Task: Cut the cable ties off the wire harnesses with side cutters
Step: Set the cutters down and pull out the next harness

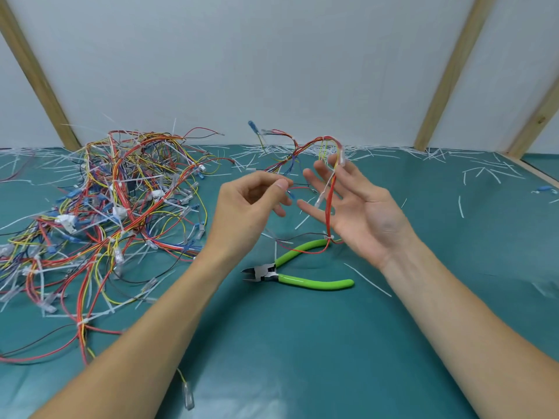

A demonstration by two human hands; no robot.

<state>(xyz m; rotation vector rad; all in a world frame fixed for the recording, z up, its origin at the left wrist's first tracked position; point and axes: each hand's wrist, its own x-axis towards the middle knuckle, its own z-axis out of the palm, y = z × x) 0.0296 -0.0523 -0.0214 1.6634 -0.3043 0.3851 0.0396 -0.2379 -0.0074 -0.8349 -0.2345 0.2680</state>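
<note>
The teal table [302, 343] is bare in front of the person, so there is open room for both forearms; its far edge along the white wall [272, 55] is littered with cut tie offcuts [484, 173]. To the left lies the big tangled pile of harnesses [115, 207], many white ties visible in it, so much of the task seems to remain. One harness [311, 146] is held up between the hands — the left hand [251, 204] pinches a thin wire of it between thumb and forefinger, while the right hand [360, 207] is spread open, palm up, red wires draped across its fingers. A white cable tie [329, 237] binds the loop hanging just under that palm. The side cutters [290, 272], green-handled, lie untouched on the table below, jaws pointing left. To do this step well, the person would likely untangle the harness, keep it taut, then take up the cutters and nip only the tie — not the insulation.
</note>
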